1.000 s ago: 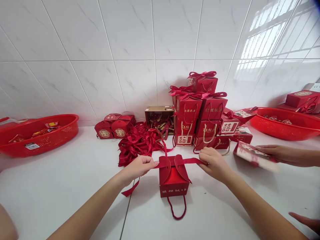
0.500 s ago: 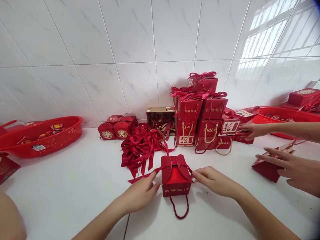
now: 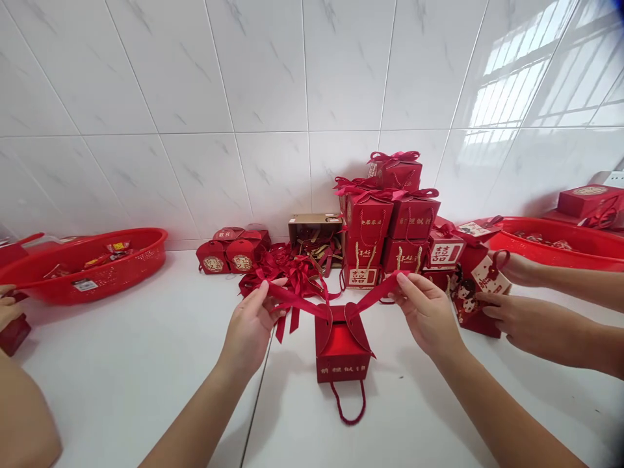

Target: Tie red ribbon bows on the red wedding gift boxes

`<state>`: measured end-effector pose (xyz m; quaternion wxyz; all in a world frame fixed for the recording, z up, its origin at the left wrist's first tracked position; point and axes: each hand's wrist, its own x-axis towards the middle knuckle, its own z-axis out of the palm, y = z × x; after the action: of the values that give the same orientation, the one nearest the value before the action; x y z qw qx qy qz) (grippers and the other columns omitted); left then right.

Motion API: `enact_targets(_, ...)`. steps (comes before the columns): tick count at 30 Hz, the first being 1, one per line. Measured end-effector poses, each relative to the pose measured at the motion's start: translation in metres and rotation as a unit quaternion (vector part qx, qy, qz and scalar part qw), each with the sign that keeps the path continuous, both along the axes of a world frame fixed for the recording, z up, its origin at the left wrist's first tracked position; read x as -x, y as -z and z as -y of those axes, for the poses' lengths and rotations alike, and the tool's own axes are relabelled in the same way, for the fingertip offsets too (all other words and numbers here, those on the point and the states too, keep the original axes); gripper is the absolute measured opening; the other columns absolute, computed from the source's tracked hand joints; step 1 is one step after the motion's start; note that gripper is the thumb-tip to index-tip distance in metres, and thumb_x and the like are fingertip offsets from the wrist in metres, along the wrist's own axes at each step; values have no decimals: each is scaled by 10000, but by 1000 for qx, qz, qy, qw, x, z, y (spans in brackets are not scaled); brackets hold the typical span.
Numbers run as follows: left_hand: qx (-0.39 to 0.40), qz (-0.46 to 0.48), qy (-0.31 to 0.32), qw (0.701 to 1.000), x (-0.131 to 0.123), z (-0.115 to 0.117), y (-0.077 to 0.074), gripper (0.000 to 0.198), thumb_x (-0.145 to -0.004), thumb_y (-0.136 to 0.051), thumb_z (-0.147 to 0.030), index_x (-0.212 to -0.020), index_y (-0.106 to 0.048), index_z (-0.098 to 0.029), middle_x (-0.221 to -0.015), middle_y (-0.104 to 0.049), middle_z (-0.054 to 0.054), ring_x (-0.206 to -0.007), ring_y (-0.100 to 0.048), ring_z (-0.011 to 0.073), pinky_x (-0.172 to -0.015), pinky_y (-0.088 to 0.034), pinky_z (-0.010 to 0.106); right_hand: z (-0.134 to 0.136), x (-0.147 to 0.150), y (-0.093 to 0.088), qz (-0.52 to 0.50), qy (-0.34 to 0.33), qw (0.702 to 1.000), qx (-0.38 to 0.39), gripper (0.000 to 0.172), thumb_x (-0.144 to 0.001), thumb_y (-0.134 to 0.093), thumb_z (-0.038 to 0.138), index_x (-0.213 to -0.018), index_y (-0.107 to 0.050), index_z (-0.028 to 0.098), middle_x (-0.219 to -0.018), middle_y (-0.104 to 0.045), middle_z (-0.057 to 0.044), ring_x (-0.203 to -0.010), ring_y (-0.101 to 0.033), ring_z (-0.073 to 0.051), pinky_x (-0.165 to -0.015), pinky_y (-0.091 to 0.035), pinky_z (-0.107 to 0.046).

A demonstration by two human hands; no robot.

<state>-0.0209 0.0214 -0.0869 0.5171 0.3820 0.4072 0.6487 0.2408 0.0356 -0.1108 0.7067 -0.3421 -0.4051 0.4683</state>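
Note:
A small red box (image 3: 342, 364) stands on the white table, its curved top flaps folded inward and a dark red cord handle (image 3: 351, 422) lying in front. Red ribbon (image 3: 371, 292) runs through the flaps, and both ends are raised and spread apart. My left hand (image 3: 251, 322) is closed on the left ribbon end, above and left of the box. Up and to the right, my right hand (image 3: 426, 312) pinches the other end. Behind my left hand lies a heap of loose red ribbons (image 3: 297, 276).
Stacked red gift boxes (image 3: 369, 224) stand by the wall, beside an open carton (image 3: 314, 221). Red baskets (image 3: 117, 276) sit at both sides. At right, another person's hands (image 3: 541, 318) hold a patterned red box (image 3: 480, 305); another person's hand (image 3: 8, 309) shows at left.
Both my hands have moved up and away from the table, lifting and spreading the ribbon ends. The person at right has raised a box upright near the stack. A hand has appeared at the left edge.

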Motion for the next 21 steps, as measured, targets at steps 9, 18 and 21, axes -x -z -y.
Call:
enact_targets(9, -82, -28, -58, 995, -11, 7, -22, 282, -747, -726, -374, -976, -714, -209, -796, -685, -10, -638, -584, 84, -605, -475, 198, 0, 15, -8, 87, 17, 995, -40, 272, -669, -798, 340, -903, -717, 228, -863, -706, -24, -790, -634, -168, -708, -540, -317)
enact_targets(18, -170, -103, -40, 979, -23, -4, -47, 271, -759, -721, -376, -958, -741, -193, -821, -721, 19, -697, -615, 113, -673, -496, 224, -5, 20, -41, 37, 29, 994, -95, 255, -708, -772, 309, -947, -698, 258, -791, -687, 23, -737, -631, -119, -684, -533, -265)
enact_targets(21, -199, -108, -20, 974, -32, -10, -56, 258, -752, -730, -365, -947, -749, -197, -864, -731, 26, -793, -628, 129, -740, -494, 225, -7, 24, -55, 40, 19, 993, -109, 176, -711, -763, 307, -858, -715, 223, -812, -704, 3, -751, -641, -132, -703, -538, -281)
